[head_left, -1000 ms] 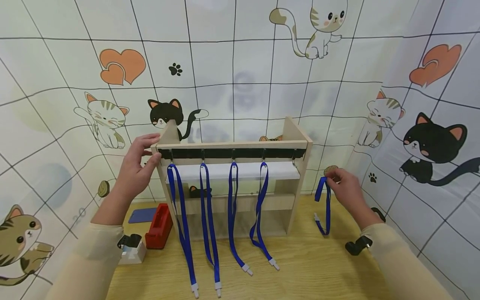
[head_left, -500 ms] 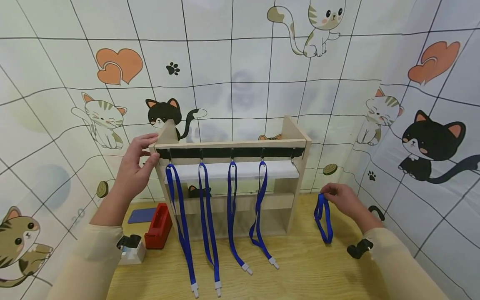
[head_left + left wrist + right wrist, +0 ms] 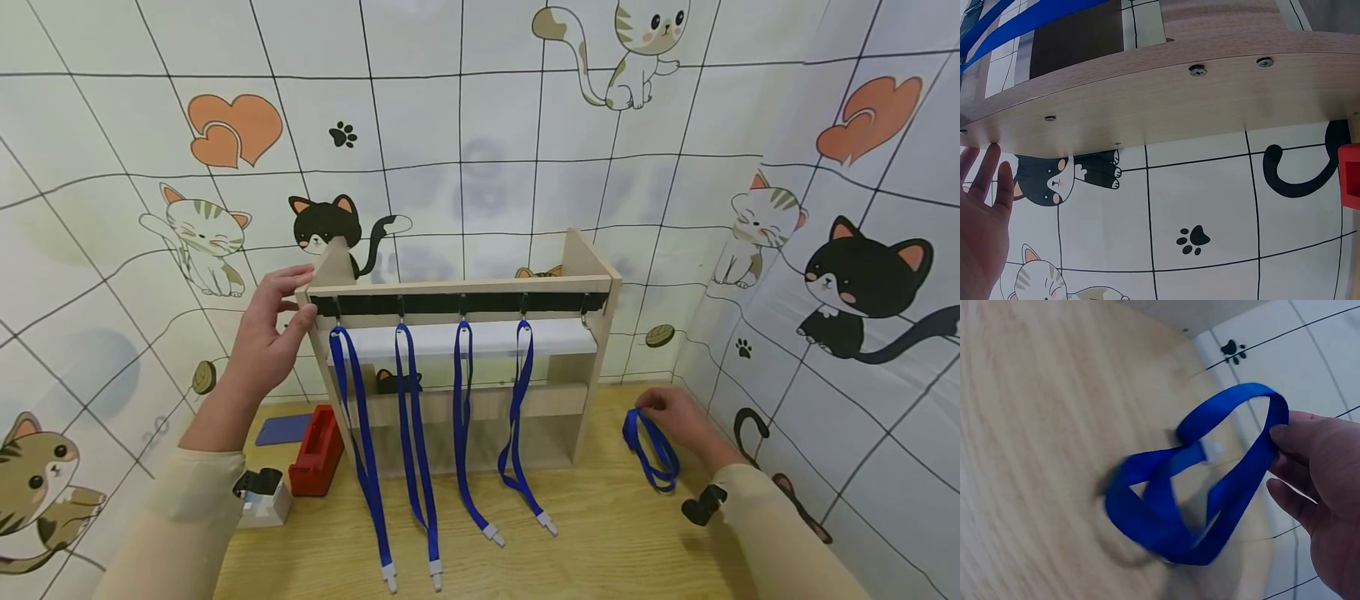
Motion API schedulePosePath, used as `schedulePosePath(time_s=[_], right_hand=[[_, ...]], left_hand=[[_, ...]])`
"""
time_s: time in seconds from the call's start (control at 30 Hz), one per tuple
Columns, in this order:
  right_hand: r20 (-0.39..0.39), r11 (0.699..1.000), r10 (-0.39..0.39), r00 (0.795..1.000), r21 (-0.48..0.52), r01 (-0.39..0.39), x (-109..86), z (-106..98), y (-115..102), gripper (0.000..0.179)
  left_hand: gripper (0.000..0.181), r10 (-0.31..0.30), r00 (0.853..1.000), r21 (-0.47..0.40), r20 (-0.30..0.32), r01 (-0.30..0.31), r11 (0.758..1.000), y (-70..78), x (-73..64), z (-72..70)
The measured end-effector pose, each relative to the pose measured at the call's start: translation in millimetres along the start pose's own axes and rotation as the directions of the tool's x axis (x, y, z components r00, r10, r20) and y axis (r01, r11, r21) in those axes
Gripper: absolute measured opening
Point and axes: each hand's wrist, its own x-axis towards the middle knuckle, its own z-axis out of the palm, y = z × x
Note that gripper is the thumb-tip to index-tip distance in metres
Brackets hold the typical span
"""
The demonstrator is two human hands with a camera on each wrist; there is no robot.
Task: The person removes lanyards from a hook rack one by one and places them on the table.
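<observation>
A pale wooden rack [image 3: 588, 396] stands upright on the table, a black strip with metal hooks along its top front. Blue lanyards [image 3: 363, 442] with white clips hang from the hooks, and the rightmost hook [image 3: 587, 315] is bare. At the rack's upper left corner, my left hand [image 3: 272, 327] rests its fingertips against the outer side panel [image 3: 1147, 106]. To the right of the rack, my right hand [image 3: 681, 418] pinches another blue lanyard [image 3: 1235, 487] between thumb and fingers. That lanyard hangs in loops low over the table, its white clip [image 3: 1212, 451] partly behind the strap.
Left of the rack are a red tray-like holder [image 3: 317, 454], a flat blue card-like piece [image 3: 282, 430] and a white box [image 3: 266, 507] partly behind the left wrist. Walls with a cat-patterned covering [image 3: 480, 125] enclose the back and sides of the wooden table [image 3: 525, 567].
My right hand has moved down toward the table with the lanyard, whose lower part now bunches into loops. My left hand stays at the rack's corner.
</observation>
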Motion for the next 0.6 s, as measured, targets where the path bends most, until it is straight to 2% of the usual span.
schedulePosePath(time_s=[0.23,0.47,0.6], right_hand=[[-0.007,0.998,0.054,0.999,-0.02,-0.054,-2.5,17.4,9.2,0.011],[-0.06,0.999,0.002,0.998,-0.043,-0.005,-5.5,27.3,10.7,0.01],[-0.126,0.999,-0.002,0.992,-0.043,-0.004,-8.6,28.3,3.0,0.012]], left_hand=[[0.049,-0.007,1.0,0.002,0.001,0.007,1.0,0.3,-0.4,0.5],[0.049,-0.007,1.0,0.002,-0.004,0.007,1.0,-1.6,-0.5,0.8],[0.049,-0.004,1.0,-0.001,-0.004,0.004,1.0,-2.7,-0.9,0.3]])
